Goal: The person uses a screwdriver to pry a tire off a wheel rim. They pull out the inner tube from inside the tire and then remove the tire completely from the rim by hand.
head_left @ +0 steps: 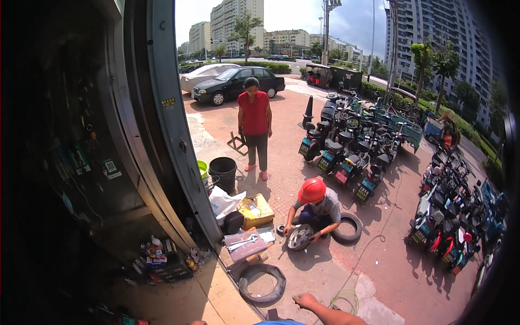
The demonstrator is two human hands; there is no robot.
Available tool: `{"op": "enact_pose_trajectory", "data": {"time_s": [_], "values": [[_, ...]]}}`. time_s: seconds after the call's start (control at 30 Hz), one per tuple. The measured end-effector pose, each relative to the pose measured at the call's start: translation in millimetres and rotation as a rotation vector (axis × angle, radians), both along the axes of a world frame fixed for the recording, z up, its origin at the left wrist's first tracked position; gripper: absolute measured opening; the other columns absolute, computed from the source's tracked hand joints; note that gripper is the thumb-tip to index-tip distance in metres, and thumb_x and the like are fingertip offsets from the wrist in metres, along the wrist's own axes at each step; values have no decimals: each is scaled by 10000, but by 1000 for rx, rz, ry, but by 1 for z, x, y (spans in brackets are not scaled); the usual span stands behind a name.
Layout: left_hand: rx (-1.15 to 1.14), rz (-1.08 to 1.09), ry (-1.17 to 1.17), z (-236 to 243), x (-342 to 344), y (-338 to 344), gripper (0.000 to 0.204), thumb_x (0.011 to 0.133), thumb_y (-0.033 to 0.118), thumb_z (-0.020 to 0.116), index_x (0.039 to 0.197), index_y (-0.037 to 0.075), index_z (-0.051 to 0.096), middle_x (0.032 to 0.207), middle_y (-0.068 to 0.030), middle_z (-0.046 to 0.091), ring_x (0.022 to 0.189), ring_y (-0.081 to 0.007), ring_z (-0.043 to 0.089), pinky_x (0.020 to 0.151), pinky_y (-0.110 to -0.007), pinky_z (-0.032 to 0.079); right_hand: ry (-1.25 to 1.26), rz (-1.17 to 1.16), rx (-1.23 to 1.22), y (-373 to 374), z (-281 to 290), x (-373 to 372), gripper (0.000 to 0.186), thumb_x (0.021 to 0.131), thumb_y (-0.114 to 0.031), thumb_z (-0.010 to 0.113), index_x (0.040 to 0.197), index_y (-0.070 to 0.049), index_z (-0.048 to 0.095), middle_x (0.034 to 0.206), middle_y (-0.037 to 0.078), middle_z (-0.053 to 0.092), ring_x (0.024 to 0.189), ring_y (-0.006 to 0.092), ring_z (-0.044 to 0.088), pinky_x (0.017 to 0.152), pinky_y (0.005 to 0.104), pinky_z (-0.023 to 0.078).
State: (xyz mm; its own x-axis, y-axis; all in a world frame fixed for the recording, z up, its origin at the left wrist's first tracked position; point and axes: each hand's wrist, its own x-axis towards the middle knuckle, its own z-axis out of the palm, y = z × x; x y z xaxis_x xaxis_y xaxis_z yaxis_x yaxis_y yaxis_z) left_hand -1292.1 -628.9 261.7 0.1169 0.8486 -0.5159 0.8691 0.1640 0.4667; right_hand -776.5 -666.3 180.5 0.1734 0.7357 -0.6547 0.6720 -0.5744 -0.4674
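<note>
Bare and with nothing seen in it, my right hand (pixel 306 301) reaches in at the bottom centre, fingers loosely extended to the left. Of my left hand (pixel 199 323) only a sliver shows at the lower edge; its fingers are hidden. A black tyre (pixel 279 283) lies flat just beyond and left of my right hand, apart from it. Farther off, a crouching person in a red helmet (pixel 312 190) has both hands at a small wheel rim (pixel 299 238). Another tyre (pixel 357 228) lies beside that person. A large adjustable wrench (pixel 242 243) rests on a reddish flat case (pixel 238 250).
A green hose (pixel 345 299) lies coiled right of my hand. A yellow box (pixel 258 210), white bag (pixel 223 200) and black bucket (pixel 223 169) stand by the metal doorpost (pixel 181 119). Someone in a red top (pixel 254 112) stands behind. Parked scooters (pixel 349 149) fill the right.
</note>
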Motion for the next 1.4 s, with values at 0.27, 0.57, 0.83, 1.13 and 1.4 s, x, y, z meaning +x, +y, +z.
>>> {"op": "enact_pose_trajectory", "data": {"time_s": [0.27, 0.57, 0.83, 1.13, 1.4], "values": [[-85, 132, -28, -7, 7, -23, 412, 800, 449, 756, 919, 55, 745, 821, -190, 730, 776, -347, 730, 769, -434, 573, -82, -145, -465, -203, -14, 84, 394, 922, -439, 620, 999, -85, 775, 885, 146, 753, 798, 307, 729, 786, 415, 574], [-14, -23, -141, -4, 74, 11, 391, 803, 381, 760, 971, 29, 735, 837, -194, 737, 777, -332, 737, 753, -421, 579, -342, 605, -131, -98, -105, 124, 343, 886, -392, 694, 1080, -118, 767, 1040, 149, 768, 912, 330, 742, 795, 443, 587], [-9, -105, -41, 4, 77, 32, 382, 806, 321, 764, 1018, 5, 725, 851, -198, 742, 778, -319, 744, 740, -410, 585, 927, -522, 210, 93, 81, -1, 432, 1020, -408, 641, 1237, -37, 679, 1139, 84, 727, 943, 180, 707, 812, 314, 578], [-44, -276, -46, -12, 114, 68, 382, 809, 253, 768, 1070, -21, 715, 867, -202, 749, 779, -304, 751, 725, -397, 591, 893, -1615, 1359, -55, 280, 322, 435, 1016, -529, 598, 762, -206, 457, 585, -51, 405, 500, 121, 417, 462, 277, 322], [-55, -350, -75, -17, 140, 87, 392, 812, 193, 772, 1116, -44, 705, 881, -206, 755, 780, -291, 758, 711, -386, 596, -12, -2478, 1841, -355, 449, 452, 291, 982, -239, 516, 728, -113, 583, 662, 57, 625, 491, 188, 528, 435, 293, 361]]}}
